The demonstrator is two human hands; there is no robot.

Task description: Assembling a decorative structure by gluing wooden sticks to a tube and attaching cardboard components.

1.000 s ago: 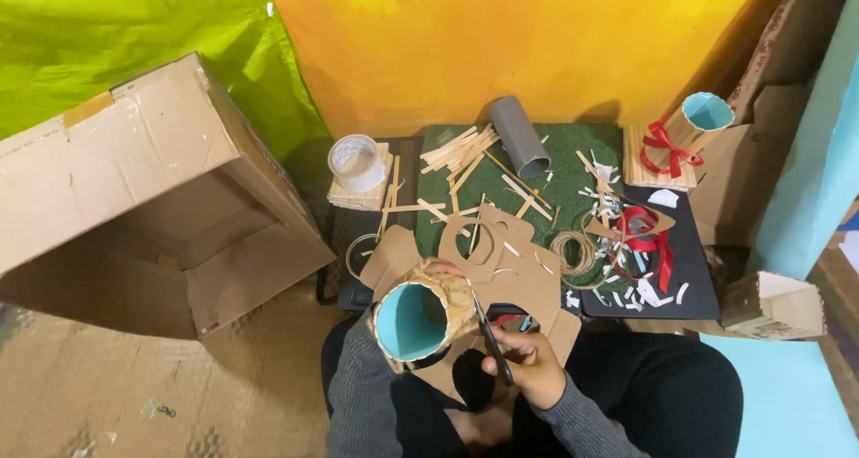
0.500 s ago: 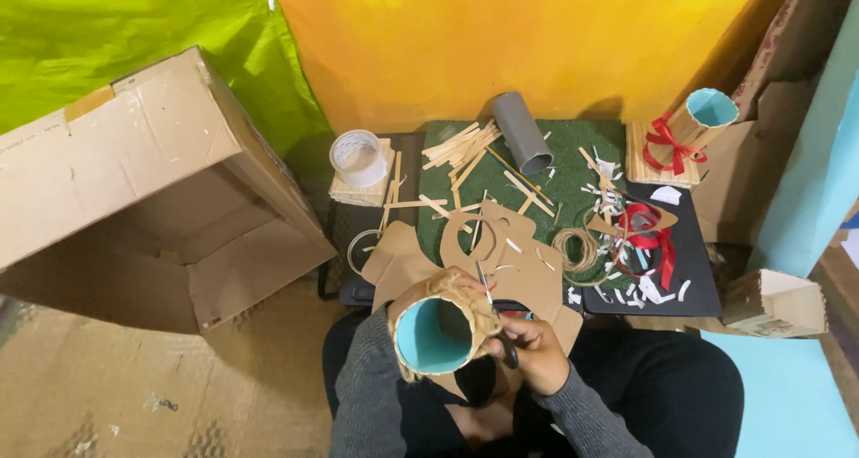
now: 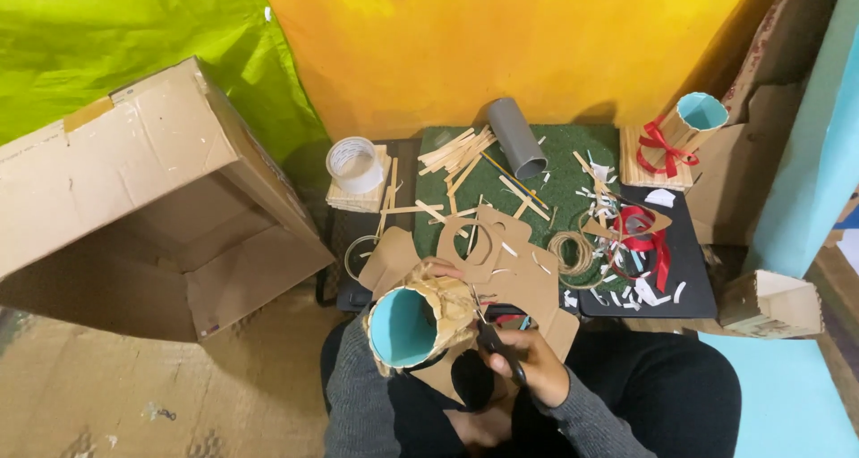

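Note:
My left hand (image 3: 438, 275) grips a cardboard tube (image 3: 416, 319) covered in tan strips, its turquoise inside facing the camera, held over my lap. Only the fingertips show at the tube's top. My right hand (image 3: 528, 364) holds black-handled scissors (image 3: 490, 337) with the blades pointing up at the tube's right edge. Flat brown cardboard cutouts (image 3: 501, 261) lie just beyond, at the near edge of the green mat (image 3: 555, 181).
A large open cardboard box (image 3: 152, 199) lies on its side at the left. On the mat are wooden sticks (image 3: 456, 154), a grey tube (image 3: 517, 136), a twine coil (image 3: 573, 252) and red ribbon (image 3: 640, 234). A tape roll (image 3: 355, 165) and a finished ribboned tube (image 3: 684, 127) stand behind.
The tube has turned and shifted left, its open turquoise end now facing up more. The scissors have moved to its right edge.

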